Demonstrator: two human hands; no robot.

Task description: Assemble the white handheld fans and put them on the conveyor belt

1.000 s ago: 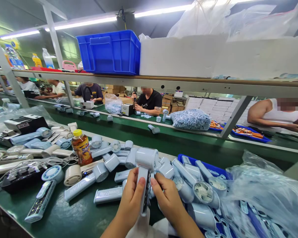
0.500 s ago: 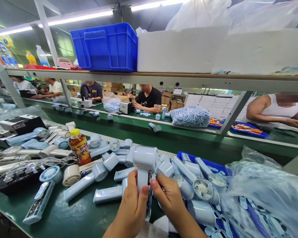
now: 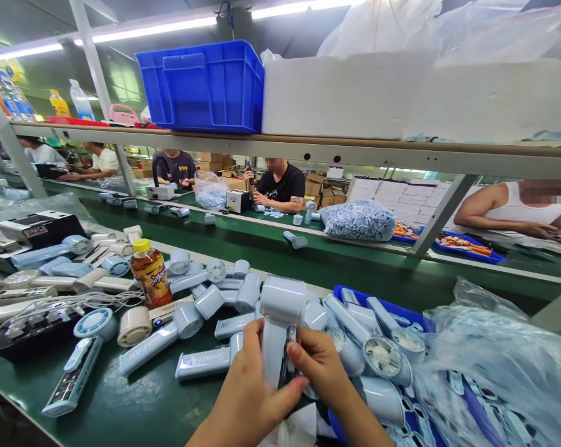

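Note:
A light-blue handheld fan [image 3: 284,300] is held upright before me, its round head on top. My left hand [image 3: 256,379] wraps round its handle from the left, with the thumb reaching across low down. My right hand [image 3: 318,366] pinches at the right side of the handle, where a dark opening shows. Whether a small part sits under those right fingers, I cannot make out. Just left of my hands lies another light-blue fan [image 3: 203,363] with lettering on its handle. A white sheet-like piece [image 3: 299,425] is partly hidden below my wrists.
A blue tray [image 3: 340,292] heaped with fans stands to the right, beside a clear plastic bag [image 3: 499,360] of light-blue parts. Leftward are a drink bottle [image 3: 150,273], a power strip [image 3: 33,332] and an opened fan [image 3: 75,375]. Several people sit across the belt.
The fan has shifted slightly right and turned, so more of its handle front shows. My left thumb has moved across the handle toward the right; my right hand stays at the side.

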